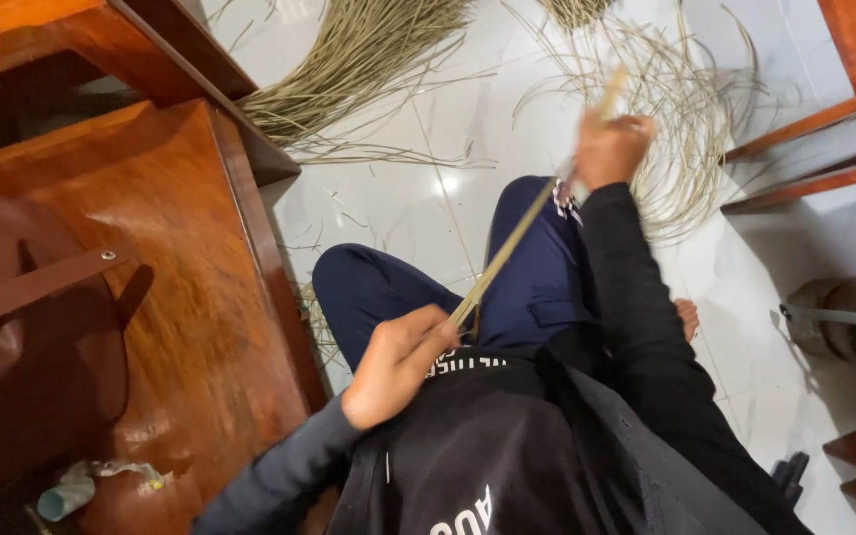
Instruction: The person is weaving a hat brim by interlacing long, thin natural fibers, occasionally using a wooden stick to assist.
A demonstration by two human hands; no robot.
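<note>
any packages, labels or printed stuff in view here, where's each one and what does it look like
Crumpled wrapper: bottom left on the wooden surface, pale with a yellow bit, beside a light blue tube shape.
Bottle: right edge, lying on the white floor, clear brownish with a grey band.
White lettering: on the person's black top, just under the left hand.
No signs or screens.

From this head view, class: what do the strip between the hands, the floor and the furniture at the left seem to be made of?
Strip: probably split rattan or bamboo, pale tan, matt, thin and straight. It runs from the left hand to the right hand.
Floor: likely glazed tile, white and glossy, with a light reflection.
Furniture: seemingly varnished wood, reddish-brown with grain and sheen.
</note>
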